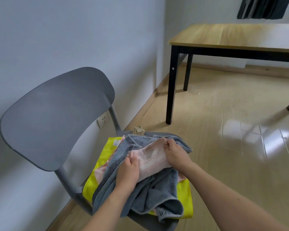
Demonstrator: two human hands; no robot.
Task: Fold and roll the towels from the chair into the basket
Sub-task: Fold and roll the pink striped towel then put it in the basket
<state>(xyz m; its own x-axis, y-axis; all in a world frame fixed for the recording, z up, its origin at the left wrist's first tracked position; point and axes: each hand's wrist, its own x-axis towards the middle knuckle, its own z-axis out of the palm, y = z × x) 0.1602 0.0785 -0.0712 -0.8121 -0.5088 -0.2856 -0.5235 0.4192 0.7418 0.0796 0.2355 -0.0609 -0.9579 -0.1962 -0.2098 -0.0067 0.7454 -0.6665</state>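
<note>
**On the chair seat: pink towel in hand, folding barely begun**

On the seat at 6 o'clock, both hands work the pink towel (153, 160), which lies on top of the heap. The left hand (128, 172) has its grip curled round the towel's near-left end; the right hand (176, 154) pinches the far edge at about 1 o'clock from the left, fingers closed on the hem. The towel is bunched between them, not yet flat, folded or rolled.

Under it sprawls a grey towel (140, 194), crumpled, one corner hanging over the front of the seat. Beneath that lies a yellow cloth (184, 197), spread flat, with more pink fabric showing at its left side. My reading is that the task is at an early stage: one towel is being picked out, the others are untouched, and all the rolling is still to do. No basket shows anywhere, so I cannot say whether any towel already sits in one.

The chair (57, 117) is grey plastic, its backrest at 10 o'clock, set against a pale wall with a socket low down. Just behind the seat a small brownish scrap lies on the floor. Farther off, at 1 to 2 o'clock, stands a wood-topped bench (232, 35) on black legs, on a glossy light wood floor. Dark fabric hangs at the top right corner.
</note>
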